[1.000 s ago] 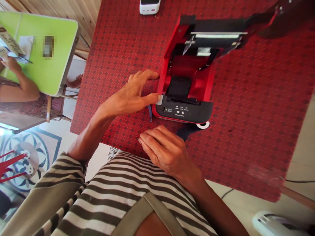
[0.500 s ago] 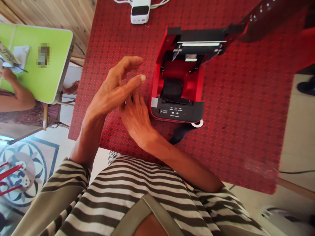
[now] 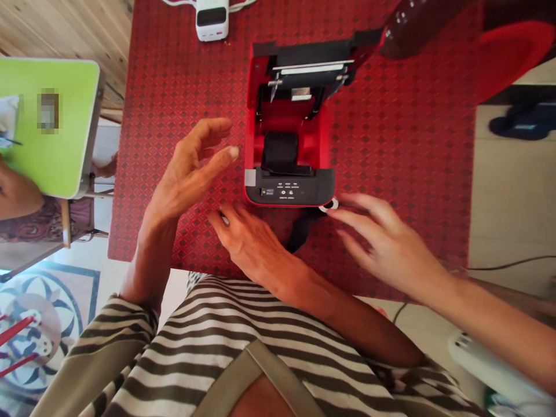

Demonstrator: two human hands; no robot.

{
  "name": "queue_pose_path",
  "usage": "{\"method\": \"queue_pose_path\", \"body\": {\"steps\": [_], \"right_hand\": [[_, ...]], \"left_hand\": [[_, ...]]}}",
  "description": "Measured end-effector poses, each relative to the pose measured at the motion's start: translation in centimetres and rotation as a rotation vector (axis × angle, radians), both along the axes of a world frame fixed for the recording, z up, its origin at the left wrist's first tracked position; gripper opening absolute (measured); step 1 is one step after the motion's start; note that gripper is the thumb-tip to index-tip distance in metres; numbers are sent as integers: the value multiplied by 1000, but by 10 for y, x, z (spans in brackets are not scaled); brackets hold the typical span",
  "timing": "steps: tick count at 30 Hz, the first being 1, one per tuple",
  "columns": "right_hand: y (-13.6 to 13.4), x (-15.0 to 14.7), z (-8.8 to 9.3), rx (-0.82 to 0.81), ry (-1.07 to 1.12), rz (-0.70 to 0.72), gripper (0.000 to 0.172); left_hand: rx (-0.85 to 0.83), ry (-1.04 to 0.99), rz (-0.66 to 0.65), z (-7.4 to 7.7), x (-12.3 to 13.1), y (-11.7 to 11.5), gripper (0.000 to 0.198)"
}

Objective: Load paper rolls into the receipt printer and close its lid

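A red and black printer (image 3: pixel 290 188) stands on the table with its lid raised, showing a red inside with a black part (image 3: pixel 280 149) in it. To its left hovers my left hand (image 3: pixel 186 168), thumb and fingers apart, holding nothing. Just below the printer's front left corner, my right hand (image 3: pixel 256 243) rests palm down, fingers loosely bent; no held thing shows. A black strip (image 3: pixel 299 231) with a white ring-shaped end (image 3: pixel 329 205) lies by the front right corner. Another person's hand (image 3: pixel 382 237) reaches in from the right, fingertips at the ring.
A red patterned cloth covers the table (image 3: pixel 391 145). At the back left is a white power bank-like device (image 3: pixel 212 23) with white cables. A dark sleeve-like shape (image 3: pixel 417 29) extends over the back right. Someone sits at a green table (image 3: pixel 69 156) on the left.
Another person's hand has come in from the right to the white ring. My right hand has drawn down and apart from my left. The view has shifted, moving the printer leftward in the picture.
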State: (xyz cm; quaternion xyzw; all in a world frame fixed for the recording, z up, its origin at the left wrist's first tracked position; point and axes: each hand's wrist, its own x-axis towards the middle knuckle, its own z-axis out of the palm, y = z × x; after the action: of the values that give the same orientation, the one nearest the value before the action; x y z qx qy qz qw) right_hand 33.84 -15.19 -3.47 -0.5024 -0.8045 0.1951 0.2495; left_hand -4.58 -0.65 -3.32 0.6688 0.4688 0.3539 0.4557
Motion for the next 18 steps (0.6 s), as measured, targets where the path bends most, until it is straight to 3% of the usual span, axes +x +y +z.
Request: {"method": "queue_pose_path", "body": {"steps": [3, 5, 7, 9, 13, 15, 18], "right_hand": [[-2, 31, -23, -105, -73, -44, 34], [7, 37, -27, -119, -72, -58, 28], [16, 42, -23, -124, -56, -25, 20], [20, 50, -19, -126, -58, 50, 18], [20, 61, -19, -113, -69, 111, 31], [20, 63, -26, -120, -55, 51, 35], [22, 61, -40, -138, -92, 39, 37]], "left_hand": [[-24, -15, 4, -8, 14, -14, 91], [29, -2, 24, -6, 24, -21, 90], [191, 63, 76, 6, 33, -24, 77], [312, 188, 74, 24, 41, -20, 46], [380, 464, -168, 57, 61, 0, 33], [334, 592, -264, 64, 72, 8, 28], [329, 664, -286, 65, 80, 13, 30]]}}
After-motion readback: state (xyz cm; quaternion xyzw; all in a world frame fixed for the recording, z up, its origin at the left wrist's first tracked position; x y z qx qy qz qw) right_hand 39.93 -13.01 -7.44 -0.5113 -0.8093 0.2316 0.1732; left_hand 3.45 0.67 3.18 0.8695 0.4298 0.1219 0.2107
